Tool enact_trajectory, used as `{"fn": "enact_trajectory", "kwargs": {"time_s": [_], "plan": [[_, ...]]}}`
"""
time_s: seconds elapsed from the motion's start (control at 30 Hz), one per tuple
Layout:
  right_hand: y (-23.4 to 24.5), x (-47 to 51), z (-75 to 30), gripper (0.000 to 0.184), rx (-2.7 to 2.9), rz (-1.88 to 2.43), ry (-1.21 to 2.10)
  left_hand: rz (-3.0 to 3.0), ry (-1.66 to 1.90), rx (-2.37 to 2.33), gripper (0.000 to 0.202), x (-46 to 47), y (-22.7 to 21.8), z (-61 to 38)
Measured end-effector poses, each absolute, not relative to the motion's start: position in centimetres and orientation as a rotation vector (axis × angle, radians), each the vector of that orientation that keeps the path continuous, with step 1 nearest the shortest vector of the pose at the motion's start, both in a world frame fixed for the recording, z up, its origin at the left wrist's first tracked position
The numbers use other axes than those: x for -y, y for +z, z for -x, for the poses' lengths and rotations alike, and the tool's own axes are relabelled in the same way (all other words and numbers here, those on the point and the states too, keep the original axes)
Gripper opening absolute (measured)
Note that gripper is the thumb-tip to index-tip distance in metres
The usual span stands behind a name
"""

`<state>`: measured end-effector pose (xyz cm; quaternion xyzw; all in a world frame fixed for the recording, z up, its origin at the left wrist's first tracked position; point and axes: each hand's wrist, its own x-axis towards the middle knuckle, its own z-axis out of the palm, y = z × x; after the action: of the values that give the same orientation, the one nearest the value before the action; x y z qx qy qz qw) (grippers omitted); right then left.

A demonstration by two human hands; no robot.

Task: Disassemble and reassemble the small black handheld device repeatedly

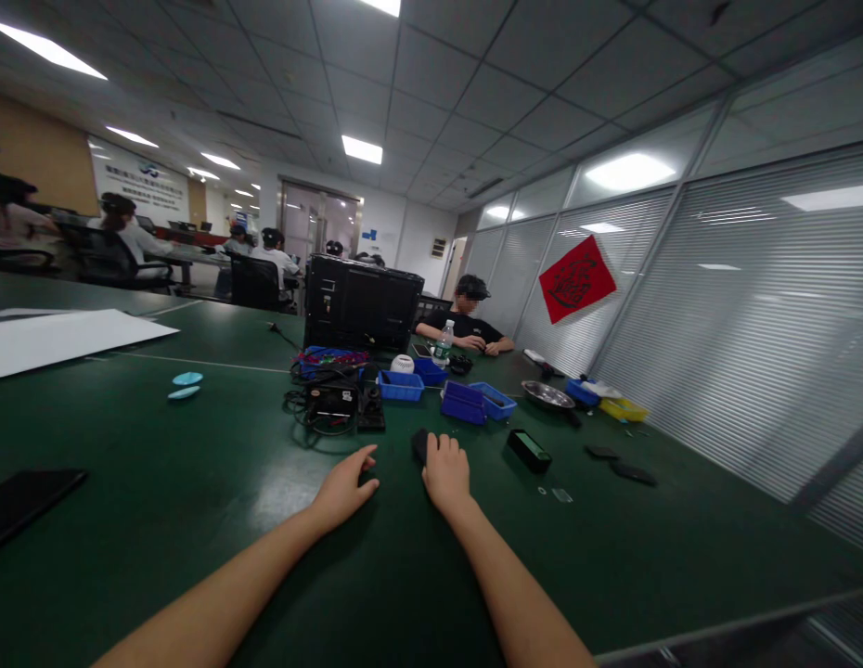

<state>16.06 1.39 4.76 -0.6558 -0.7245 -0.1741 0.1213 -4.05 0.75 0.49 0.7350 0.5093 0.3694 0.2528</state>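
My right hand [447, 475] has its fingers curled over a small black object [419, 445], mostly covered by the hand so its kind does not show. To the left of it, my left hand [344, 489] is just above or on the green table [376, 594], thumb and fingers apart and holding nothing. Right of my right hand lies a black rectangular case [530, 450] with a green inside. Near that case are a small clear plastic piece [562, 495] and a little ring [542, 490].
Ahead stand a black device with cables [332, 405], blue bins [402, 386], a water bottle [443, 345] and a large black monitor-like panel [362, 301]. A metal bowl [547, 395] and yellow tray [624, 409] are at right. Another person [470, 325] sits across the table.
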Motion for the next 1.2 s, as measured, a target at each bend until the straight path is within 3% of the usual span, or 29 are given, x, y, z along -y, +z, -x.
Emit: {"fn": "enact_trajectory", "kwargs": {"time_s": [0.2, 0.4, 0.6, 0.87, 1.1, 1.2], "plan": [[4.9, 0.0, -13.9, 0.04, 2.191, 1.745, -0.513, -2.013, 1.016, -1.376, 0.059, -1.0, 0.1, 4.0], [5.6, -0.5, -14.9, 0.027, 1.999, 1.62, -0.252, -2.015, 1.011, -1.381, 0.057, -0.8, 0.6, 4.1], [4.7, -3.6, -18.9, 0.025, 1.628, 1.661, 0.257, -2.025, 1.012, -1.375, 0.056, -0.7, 0.6, 4.2], [2.1, -4.5, -17.8, 0.023, 1.608, 1.511, 0.884, -2.007, 1.046, -1.373, 0.052, -0.5, 0.9, 4.0], [2.3, -2.0, -14.2, 0.047, 1.481, 0.973, 1.659, -2.071, 1.228, -1.381, 0.069, -0.8, 0.8, 4.1], [2.6, -1.5, -13.7, 0.052, 1.501, 0.877, 1.793, -2.085, 1.274, -1.456, 0.075, -0.7, 0.9, 4.0]]}}
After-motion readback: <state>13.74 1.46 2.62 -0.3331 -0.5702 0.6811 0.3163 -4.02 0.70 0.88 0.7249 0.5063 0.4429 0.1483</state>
